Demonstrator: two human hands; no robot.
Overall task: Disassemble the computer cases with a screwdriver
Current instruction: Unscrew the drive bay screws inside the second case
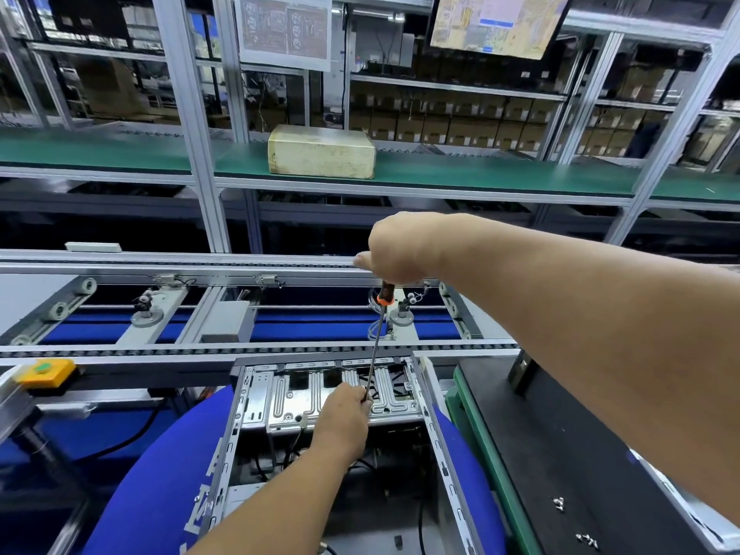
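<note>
My right hand (pixel 402 250) is wrapped tight around the top of the screwdriver (pixel 378 334), fist over its black and orange handle, and the long thin steel shaft runs down from it, leaning slightly left, into the open computer case (pixel 332 398). My left hand (pixel 344 412) pinches the lower end of that shaft between its fingertips, right above the case's inner metal plate. The case rests across my lap, against my blue clothing (pixel 156 474), its far end close to the near rail of the conveyor (pixel 256 348). It is bare silver steel: slotted side rails, a ribbed stamped plate with square cut-outs, and dark cables in the hollow below. On the dark counter (pixel 580 454) to my right, near its front edge, lie a few small loose screws (pixel 558 502).
</note>
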